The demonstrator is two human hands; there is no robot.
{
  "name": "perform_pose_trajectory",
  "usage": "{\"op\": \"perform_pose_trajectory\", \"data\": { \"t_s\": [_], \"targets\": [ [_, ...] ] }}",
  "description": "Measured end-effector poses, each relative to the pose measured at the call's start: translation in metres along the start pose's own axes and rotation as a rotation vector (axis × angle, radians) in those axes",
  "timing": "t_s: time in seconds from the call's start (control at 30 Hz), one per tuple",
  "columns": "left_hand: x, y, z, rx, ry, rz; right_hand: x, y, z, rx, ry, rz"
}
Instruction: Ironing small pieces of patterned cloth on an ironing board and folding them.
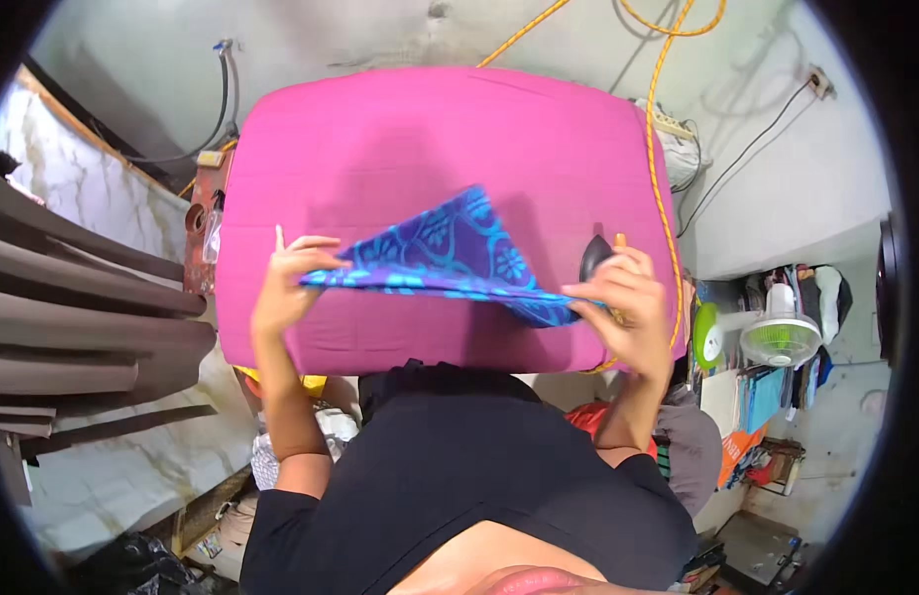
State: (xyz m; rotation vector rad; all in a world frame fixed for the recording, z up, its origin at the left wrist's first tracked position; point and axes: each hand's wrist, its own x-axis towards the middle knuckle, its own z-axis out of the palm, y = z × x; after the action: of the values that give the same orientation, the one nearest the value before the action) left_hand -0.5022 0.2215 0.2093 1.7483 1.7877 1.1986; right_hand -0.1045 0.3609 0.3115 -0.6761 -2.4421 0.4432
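A blue and purple flower-patterned cloth (445, 249) is stretched between my two hands above a pink-covered ironing table (400, 134). My left hand (292, 279) pinches one end between thumb and fingers. At the other end, the fingertips of my right hand (623, 297) grip a corner. One part of the fabric points away from me as a triangle, while the near edge runs nearly straight. Just beyond my right hand stands a dark clothes iron (596, 254), partly hidden by the fingers. The cloth looks slightly blurred.
A yellow cord (656, 156) runs down the table's right side. At the left edge, a clear spray bottle (213, 236) stands on a reddish stand (199, 260). Grey curtains (88, 297) hang further left. A green-and-white fan (779, 338) and hanging clothes are at right.
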Motion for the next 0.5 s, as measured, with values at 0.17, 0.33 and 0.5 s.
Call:
{"op": "perform_pose_trajectory", "data": {
  "t_s": [0.17,0.33,0.5],
  "targets": [
    [0.026,0.037,-0.053,-0.323,-0.196,0.367,0.002,0.020,-0.055,0.160,-0.046,-0.102],
    [0.092,0.005,-0.016,-0.068,-0.048,-0.024,0.056,0.115,-0.002,0.123,-0.119,0.147],
    [0.157,-0.001,-0.007,-0.096,0.471,0.075,0.115,0.137,0.028,-0.456,0.493,-0.016]
  ]
}}
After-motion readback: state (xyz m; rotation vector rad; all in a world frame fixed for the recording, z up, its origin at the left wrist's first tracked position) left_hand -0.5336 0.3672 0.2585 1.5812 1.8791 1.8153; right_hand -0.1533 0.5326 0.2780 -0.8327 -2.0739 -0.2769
